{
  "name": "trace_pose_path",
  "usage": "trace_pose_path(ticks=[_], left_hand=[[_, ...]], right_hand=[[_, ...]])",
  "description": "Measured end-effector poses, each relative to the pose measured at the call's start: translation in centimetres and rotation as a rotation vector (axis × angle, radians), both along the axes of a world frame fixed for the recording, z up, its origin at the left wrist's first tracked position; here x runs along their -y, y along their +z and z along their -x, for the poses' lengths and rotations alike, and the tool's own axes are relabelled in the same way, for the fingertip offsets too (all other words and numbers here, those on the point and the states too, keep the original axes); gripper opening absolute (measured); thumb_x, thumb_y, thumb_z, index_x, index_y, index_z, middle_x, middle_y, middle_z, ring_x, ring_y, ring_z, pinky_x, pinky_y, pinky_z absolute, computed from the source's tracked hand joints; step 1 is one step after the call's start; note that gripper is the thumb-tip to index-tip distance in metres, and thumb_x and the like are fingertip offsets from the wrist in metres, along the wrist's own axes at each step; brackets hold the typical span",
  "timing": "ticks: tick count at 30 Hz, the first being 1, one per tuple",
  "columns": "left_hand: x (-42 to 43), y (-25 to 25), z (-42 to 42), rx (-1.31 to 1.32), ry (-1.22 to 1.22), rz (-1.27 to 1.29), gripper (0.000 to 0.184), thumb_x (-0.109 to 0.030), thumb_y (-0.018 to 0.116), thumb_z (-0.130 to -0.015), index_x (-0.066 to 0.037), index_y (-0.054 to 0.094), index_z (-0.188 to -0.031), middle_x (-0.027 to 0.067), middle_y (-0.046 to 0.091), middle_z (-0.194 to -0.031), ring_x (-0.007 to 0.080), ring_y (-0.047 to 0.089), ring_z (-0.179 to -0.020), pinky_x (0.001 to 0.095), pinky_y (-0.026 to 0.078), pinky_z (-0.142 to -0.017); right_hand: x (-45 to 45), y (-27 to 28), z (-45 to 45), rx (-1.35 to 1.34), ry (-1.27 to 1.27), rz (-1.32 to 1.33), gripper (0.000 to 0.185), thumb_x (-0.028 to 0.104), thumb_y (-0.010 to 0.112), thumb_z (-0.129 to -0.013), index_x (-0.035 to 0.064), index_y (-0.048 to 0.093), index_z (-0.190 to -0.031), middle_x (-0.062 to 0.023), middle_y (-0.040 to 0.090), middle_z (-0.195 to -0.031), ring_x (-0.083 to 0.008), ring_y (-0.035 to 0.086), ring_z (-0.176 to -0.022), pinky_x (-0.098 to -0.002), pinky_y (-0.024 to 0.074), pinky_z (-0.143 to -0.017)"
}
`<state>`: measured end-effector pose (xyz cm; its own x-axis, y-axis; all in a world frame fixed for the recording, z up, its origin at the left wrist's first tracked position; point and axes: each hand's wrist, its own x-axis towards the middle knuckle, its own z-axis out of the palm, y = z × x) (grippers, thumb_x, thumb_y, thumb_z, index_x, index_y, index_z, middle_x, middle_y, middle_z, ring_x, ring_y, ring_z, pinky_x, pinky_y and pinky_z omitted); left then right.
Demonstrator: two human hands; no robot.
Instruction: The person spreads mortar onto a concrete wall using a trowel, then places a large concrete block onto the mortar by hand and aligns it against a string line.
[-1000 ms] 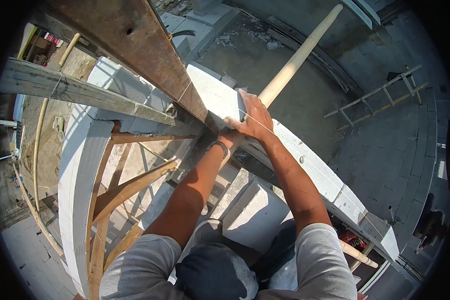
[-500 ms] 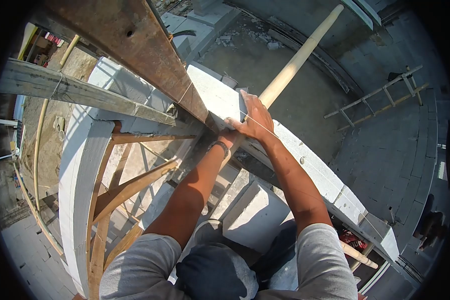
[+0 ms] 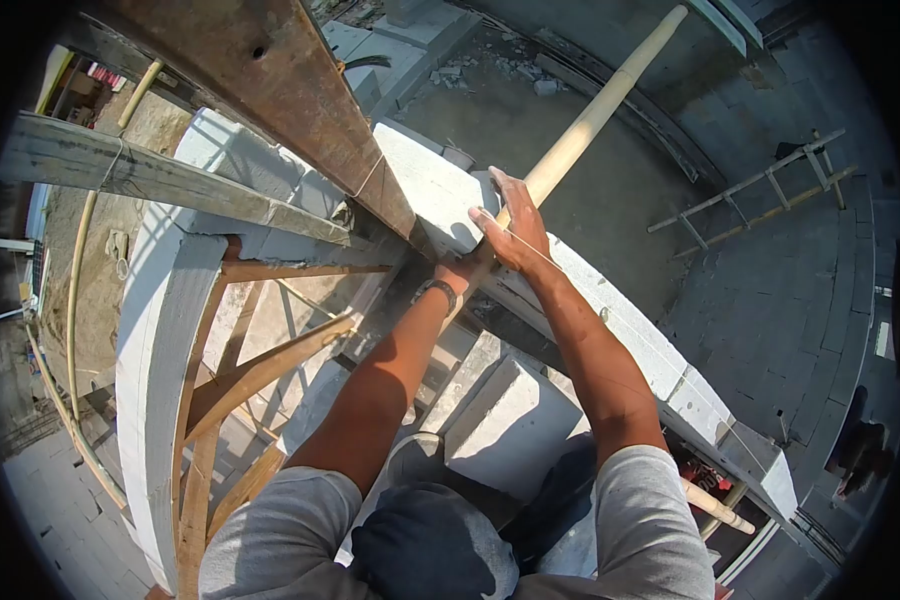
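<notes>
A white lightweight concrete block [image 3: 432,185] lies on top of the wall, beside a rusty steel column [image 3: 315,110]. My left hand [image 3: 460,271] is low at the block's near side, its fingers mostly hidden, with a dark bracelet at the wrist. At the block's right end is my right hand [image 3: 519,228], fingers stretched and thumb apart. Whether its fingertips touch the block I cannot tell. A thin string [image 3: 540,262] runs along the wall top past this hand. Just beyond the hands, a bamboo pole [image 3: 580,135] crosses the wall.
White blocks [image 3: 660,350] continue the wall to the lower right. Timber braces [image 3: 270,375] and a grey beam [image 3: 190,190] stand at left. Another block [image 3: 515,425] sits below me. A ladder [image 3: 755,195] lies at right, and rubble [image 3: 545,88] litters the floor beyond.
My right thumb and fingers have shifted up and away from the block's near edge, and the hand has turned more upright. My left hand has stayed nearly in place.
</notes>
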<state>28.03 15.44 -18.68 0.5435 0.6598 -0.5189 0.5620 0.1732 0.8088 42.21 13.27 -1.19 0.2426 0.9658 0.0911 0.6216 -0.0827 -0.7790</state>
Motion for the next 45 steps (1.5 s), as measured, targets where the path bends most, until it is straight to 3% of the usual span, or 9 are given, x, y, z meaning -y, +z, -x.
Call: trace_pose_path(ticks=[3,6,11,14,18,24,31,39,45], left_hand=[[2.7,3.2,3.3,-0.099,0.214,0.183,0.106,-0.058,0.077,-0.087,0.015,0.039,-0.154,0.0332,0.057,-0.148,0.0413,0.055,-0.141,0.0431,0.044,-0.115],[5.9,-0.5,5.8,-0.139,0.238,-0.035,0.108,-0.055,0.079,-0.087,0.015,0.035,-0.156,0.0337,0.057,-0.148,0.0419,0.054,-0.142,0.0417,0.044,-0.116],[10.8,0.9,9.6,-0.09,0.328,-0.179,0.105,-0.051,0.075,-0.092,0.013,0.027,-0.16,0.0355,0.049,-0.154,0.0418,0.05,-0.145,0.0406,0.039,-0.12],[11.5,7.2,8.6,-0.043,0.193,-0.55,0.094,-0.032,0.075,-0.092,0.006,0.027,-0.163,0.0336,0.032,-0.166,0.0453,0.047,-0.146,0.0472,0.037,-0.121],[8.7,16.4,6.2,0.007,-0.026,-1.042,0.091,-0.017,0.075,-0.087,0.0,0.028,-0.164,0.0296,0.022,-0.171,0.0475,0.048,-0.143,0.0518,0.041,-0.117],[3.9,18.2,5.1,-0.353,-0.298,-0.921,0.094,-0.015,0.07,-0.087,-0.006,0.022,-0.168,0.0151,0.013,-0.178,0.0414,0.067,-0.113,0.0525,0.053,-0.096],[3.6,17.5,5.4,-0.457,-0.396,-0.874,0.106,-0.013,0.07,-0.084,-0.007,0.008,-0.17,0.0139,0.001,-0.18,0.0411,0.071,-0.107,0.053,0.056,-0.096],[3.9,17.7,5.3,-0.433,-0.375,-0.834,0.113,-0.008,0.071,-0.079,-0.006,0.006,-0.17,0.0169,-0.002,-0.179,0.0411,0.072,-0.106,0.0506,0.058,-0.093],[3.8,17.7,5.3,-0.474,-0.395,-0.857,0.112,-0.005,0.069,-0.079,-0.005,0.004,-0.17,0.0173,-0.002,-0.179,0.0395,0.073,-0.102,0.0485,0.06,-0.089]], right_hand=[[1.1,-0.2,-1.6,-0.068,-0.136,-0.2,0.062,0.031,0.069,-0.098,0.0024,0.053,-0.15,-0.0241,0.062,-0.138,-0.0385,0.061,-0.131,-0.0462,0.0476,-0.112],[5.0,1.6,-3.1,0.145,-0.152,-0.196,0.054,0.023,0.069,-0.099,-0.0001,0.056,-0.145,-0.0254,0.061,-0.138,-0.0412,0.058,-0.131,-0.0477,0.0465,-0.112],[16.2,5.5,-5.3,0.569,0.004,-0.027,0.055,0.023,0.071,-0.096,0.0014,0.055,-0.145,-0.0266,0.059,-0.138,-0.0436,0.054,-0.133,-0.0517,0.0448,-0.113],[23.8,9.3,-6.8,0.496,0.005,0.231,0.053,0.025,0.072,-0.096,0.0016,0.059,-0.141,-0.0259,0.06,-0.137,-0.0432,0.057,-0.129,-0.049,0.047,-0.111],[34.5,13.7,-7.6,0.32,-0.276,0.416,0.053,0.028,0.074,-0.096,0.0005,0.06,-0.139,-0.0234,0.065,-0.13,-0.0409,0.061,-0.124,-0.047,0.0495,-0.107],[45.7,13.8,-7.6,0.216,-0.6,0.413,0.045,0.026,0.074,-0.095,-0.0015,0.068,-0.13,-0.025,0.072,-0.121,-0.041,0.07,-0.112,-0.0448,0.0531,-0.102],[33.4,13.1,-7.4,0.172,-0.358,0.309,0.048,0.03,0.074,-0.095,-0.0007,0.069,-0.131,-0.0239,0.072,-0.122,-0.0384,0.07,-0.114,-0.0455,0.0538,-0.1],[16.2,10.8,-3.9,0.424,-0.01,0.281,0.046,0.028,0.076,-0.091,0.0016,0.068,-0.129,-0.0219,0.069,-0.126,-0.0399,0.061,-0.125,-0.0456,0.0517,-0.105],[8.6,5.7,0.0,0.581,0.11,0.245,0.072,0.025,0.078,-0.085,0.0103,0.053,-0.151,-0.0174,0.051,-0.156,-0.0388,0.044,-0.147,-0.05,0.0389,-0.121]])
